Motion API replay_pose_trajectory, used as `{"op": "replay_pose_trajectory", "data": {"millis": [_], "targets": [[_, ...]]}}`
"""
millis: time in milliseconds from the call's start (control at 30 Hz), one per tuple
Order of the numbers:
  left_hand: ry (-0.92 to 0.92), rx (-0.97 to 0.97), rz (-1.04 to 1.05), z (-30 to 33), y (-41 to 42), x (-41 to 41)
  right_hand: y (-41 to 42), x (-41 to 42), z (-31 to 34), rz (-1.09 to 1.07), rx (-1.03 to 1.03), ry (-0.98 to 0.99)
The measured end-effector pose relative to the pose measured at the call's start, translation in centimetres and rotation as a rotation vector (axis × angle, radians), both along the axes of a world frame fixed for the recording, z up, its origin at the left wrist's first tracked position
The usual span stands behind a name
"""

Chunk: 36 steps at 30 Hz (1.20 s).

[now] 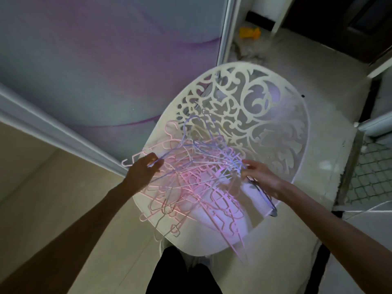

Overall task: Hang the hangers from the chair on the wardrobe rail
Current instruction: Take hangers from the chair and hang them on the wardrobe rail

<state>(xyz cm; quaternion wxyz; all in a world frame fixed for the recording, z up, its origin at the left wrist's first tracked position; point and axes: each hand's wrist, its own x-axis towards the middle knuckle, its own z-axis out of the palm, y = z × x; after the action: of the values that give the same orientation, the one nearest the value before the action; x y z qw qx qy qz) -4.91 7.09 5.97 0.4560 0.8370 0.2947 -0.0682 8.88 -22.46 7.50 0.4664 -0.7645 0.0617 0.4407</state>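
A tangled pile of several pink and pale blue plastic hangers (191, 183) lies on the seat of a white chair (273, 115) with an ornate cut-out back. My left hand (144, 168) is at the pile's left edge, fingers closed around the end of a pale blue hanger (191, 132). My right hand (263, 177) reaches into the pile's right side, fingers curled at the hangers; a dark hanger (264, 196) lies under its palm. Whether the right hand grips anything is unclear. The wardrobe rail is out of sight.
A sliding wardrobe door (95, 60) with a purple-grey wave pattern stands behind the chair at the left. A yellow object (249, 32) and clutter lie on the floor beyond. A dark doorway is at the upper right. My dark-trousered legs (182, 272) are below the chair.
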Motion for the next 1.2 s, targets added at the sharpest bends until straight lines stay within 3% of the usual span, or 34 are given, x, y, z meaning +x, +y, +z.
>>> {"op": "replay_pose_trajectory", "data": {"millis": [200,400,500,600,700,867,967,1100,1200], "targets": [[0.066,-0.184,0.181,8.7,0.0,-3.2,0.4,-0.9,8.0,0.244,0.098,0.132],[0.003,0.051,0.401,16.4,1.9,-9.4,2.2,-3.0,16.6,0.666,-0.132,-0.073],[-0.008,-0.021,0.373,19.3,2.6,-13.1,3.9,-5.2,21.3,0.875,-0.137,-0.197],[-0.007,-0.03,0.265,21.1,2.9,-15.6,6.3,-7.8,24.1,1.0,-0.154,-0.158],[-0.018,-0.129,0.166,23.7,3.7,-19.0,9.2,-10.5,26.0,1.011,-0.202,-0.068],[0.117,-0.192,-0.159,29.1,6.5,-26.3,15.9,-18.1,29.2,1.073,-0.293,0.026],[0.115,-0.097,-0.187,30.7,7.7,-29.3,19.0,-23.1,30.8,1.123,-0.317,0.026],[0.22,-0.072,-0.149,32.5,9.8,-32.8,22.4,-27.6,32.4,1.24,-0.3,-0.189],[0.171,-0.109,-0.044,33.4,11.5,-35.1,25.0,-29.1,33.4,1.274,-0.27,-0.641]]}}
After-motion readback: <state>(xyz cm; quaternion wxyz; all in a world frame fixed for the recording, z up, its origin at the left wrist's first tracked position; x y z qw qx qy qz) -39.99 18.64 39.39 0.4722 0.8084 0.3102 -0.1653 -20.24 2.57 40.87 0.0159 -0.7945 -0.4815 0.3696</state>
